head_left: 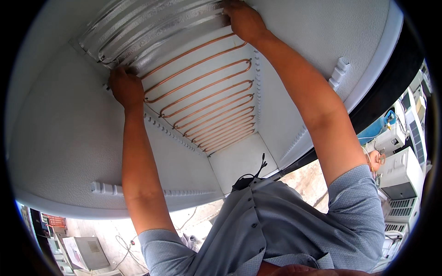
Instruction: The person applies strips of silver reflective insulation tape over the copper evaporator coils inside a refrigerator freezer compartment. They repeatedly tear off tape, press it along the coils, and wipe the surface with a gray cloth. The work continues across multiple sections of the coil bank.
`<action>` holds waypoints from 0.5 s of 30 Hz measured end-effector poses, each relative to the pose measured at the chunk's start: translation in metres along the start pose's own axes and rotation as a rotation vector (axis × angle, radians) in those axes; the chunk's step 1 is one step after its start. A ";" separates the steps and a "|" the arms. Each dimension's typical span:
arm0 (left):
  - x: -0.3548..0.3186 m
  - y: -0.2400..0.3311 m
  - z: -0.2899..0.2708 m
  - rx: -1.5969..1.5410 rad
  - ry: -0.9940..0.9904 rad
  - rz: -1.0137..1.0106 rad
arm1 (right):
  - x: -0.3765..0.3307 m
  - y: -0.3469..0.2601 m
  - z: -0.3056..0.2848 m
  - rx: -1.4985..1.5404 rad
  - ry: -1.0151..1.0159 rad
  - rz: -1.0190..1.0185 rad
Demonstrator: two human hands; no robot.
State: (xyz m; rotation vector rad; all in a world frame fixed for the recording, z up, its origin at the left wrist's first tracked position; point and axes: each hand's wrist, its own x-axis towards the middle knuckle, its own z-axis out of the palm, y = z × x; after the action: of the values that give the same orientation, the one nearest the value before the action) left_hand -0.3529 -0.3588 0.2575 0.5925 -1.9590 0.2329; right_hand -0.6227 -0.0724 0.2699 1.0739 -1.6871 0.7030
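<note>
Inside a white cabinet like a fridge or freezer, a copper tube coil (207, 92) zigzags over the back wall. Shiny silver foil tape (152, 37) covers its upper loops in overlapping strips. My left hand (126, 87) is closed at the left end of the lowest strip, by the side wall. At that strip's right end, higher up, my right hand (246, 20) has its fingers curled on the foil. Both sets of fingertips are dark and partly hidden. Below the foil, the copper loops are bare against the white wall.
Notched white shelf rails (170, 131) run along the side walls, and a rail end (340, 72) juts out at right. Black cables (258, 168) stick up near my waist. Outside stand white appliance units (403, 175) at right and a boxy unit (85, 253) at lower left.
</note>
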 end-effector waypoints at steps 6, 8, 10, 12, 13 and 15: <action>0.001 0.043 0.005 -0.159 -0.031 0.241 | -0.003 -0.005 -0.004 -0.113 -0.025 -0.015; 0.004 0.061 0.007 -0.231 -0.038 0.305 | -0.001 -0.032 0.006 -0.012 -0.118 0.002; 0.009 0.075 0.014 -0.308 -0.028 0.382 | 0.008 -0.073 0.019 0.084 -0.235 -0.064; 0.013 0.094 0.018 -0.406 -0.007 0.480 | 0.015 -0.108 0.035 0.146 -0.114 -0.175; 0.018 0.104 0.016 -0.412 -0.093 0.473 | 0.019 -0.117 0.037 0.172 -0.150 -0.175; 0.020 0.092 0.022 -0.405 -0.031 0.449 | 0.025 -0.124 0.042 0.227 -0.110 -0.141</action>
State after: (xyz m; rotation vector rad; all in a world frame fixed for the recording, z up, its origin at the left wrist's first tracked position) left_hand -0.4233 -0.2948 0.2740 -0.1105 -2.0737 0.0964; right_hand -0.5329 -0.1701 0.2742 1.3993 -1.6317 0.7695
